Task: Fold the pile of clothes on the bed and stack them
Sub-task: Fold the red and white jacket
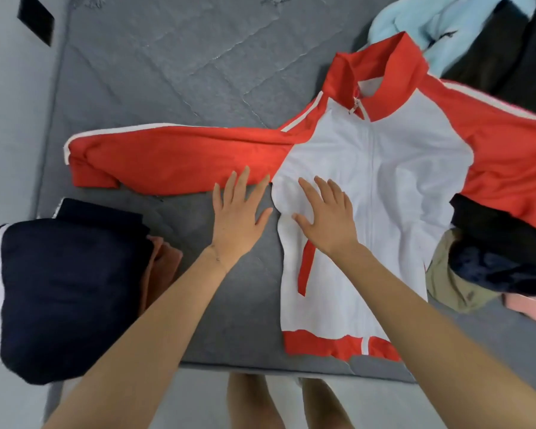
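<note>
Both arms are extended forward over the near edge of the bed (pixel 167 72), palms down. The left hand (pixel 239 212) is laid flat on the bed cover, fingers (pixel 245 181) straight and spread apart, with the tips touching the lower edge of the red sleeve (pixel 174 156). The right hand (pixel 327 216) is pressed flat on the white front of the jacket (pixel 393 181), fingers likewise apart; nothing is gripped by either hand.

The jacket is laid front-up and zipped, right of the bed's middle. White body, red sleeves with a white stripe, red collar (pixel 387 72), red hem band (pixel 331 343). Light wrinkles are seen around the zip (pixel 372 181).

Long axis of the body: near edge to far edge, collar toward the far edge, hem just beside the near edge. The red sleeve is stretched out toward the left edge, roughly parallel to the near edge. The other sleeve is run off toward the right edge, over the unfolded pile (pixel 502 252).

A folded navy garment (pixel 62 289) with white stripes is stacked at the near left corner on an orange garment (pixel 164 258). A light blue garment (pixel 415 23) is seen at the far right.
</note>
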Motion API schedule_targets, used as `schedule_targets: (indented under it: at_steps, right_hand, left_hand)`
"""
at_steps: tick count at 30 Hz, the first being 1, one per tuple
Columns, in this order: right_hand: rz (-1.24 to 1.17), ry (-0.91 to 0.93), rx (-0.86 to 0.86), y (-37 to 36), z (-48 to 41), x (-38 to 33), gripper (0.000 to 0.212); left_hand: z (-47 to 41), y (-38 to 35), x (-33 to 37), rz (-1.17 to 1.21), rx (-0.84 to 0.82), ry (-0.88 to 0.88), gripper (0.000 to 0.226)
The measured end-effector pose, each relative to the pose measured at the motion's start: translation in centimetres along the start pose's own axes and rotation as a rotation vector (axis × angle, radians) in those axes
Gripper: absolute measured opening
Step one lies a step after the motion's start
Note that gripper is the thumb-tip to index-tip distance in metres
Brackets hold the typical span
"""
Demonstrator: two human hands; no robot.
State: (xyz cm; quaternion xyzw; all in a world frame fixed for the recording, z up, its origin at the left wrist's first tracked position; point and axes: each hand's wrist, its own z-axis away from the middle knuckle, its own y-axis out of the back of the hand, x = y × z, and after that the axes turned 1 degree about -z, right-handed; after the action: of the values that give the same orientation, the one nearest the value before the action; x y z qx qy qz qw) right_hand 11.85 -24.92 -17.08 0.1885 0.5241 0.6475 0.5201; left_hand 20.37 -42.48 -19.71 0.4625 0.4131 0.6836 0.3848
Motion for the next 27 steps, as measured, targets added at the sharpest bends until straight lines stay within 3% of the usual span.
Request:
schedule_targets:
  at_steps: [7,14,20,23,25,27]
  right_hand:
    - [-0.047,-0.012,-0.016,-0.2,5.8,6.4,0.067]
    - [-0.048,-0.075,-0.06,-1.0,10.9,13.4,0.069]
    - [-0.067,-0.07,0.11,-1.8,14.4,17.1,0.069]
    - [-0.258,-0.233,0.146,-2.3,16.6,18.0,0.069]
    - [-0.512,-0.405,0.105,-3.3,17.5,18.8,0.068]
    - [-0.745,-0.573,0.084,-3.8,18.0,19.2,0.068]
  left_hand:
    - [4.1,-3.4,6.7,0.039,-0.013,0.077,0.059]
    - [8.2,-7.5,11.0,0.116,-0.131,0.173,0.062]
    - [10.2,-9.0,13.1,0.226,-0.163,0.28,0.067]
    - [11.4,-9.3,14.0,0.594,-0.106,0.501,0.07]
    - [12.1,-9.3,14.6,0.848,-0.068,0.698,0.058]
    - [12.6,-9.5,14.4,0.911,-0.074,0.771,0.038]
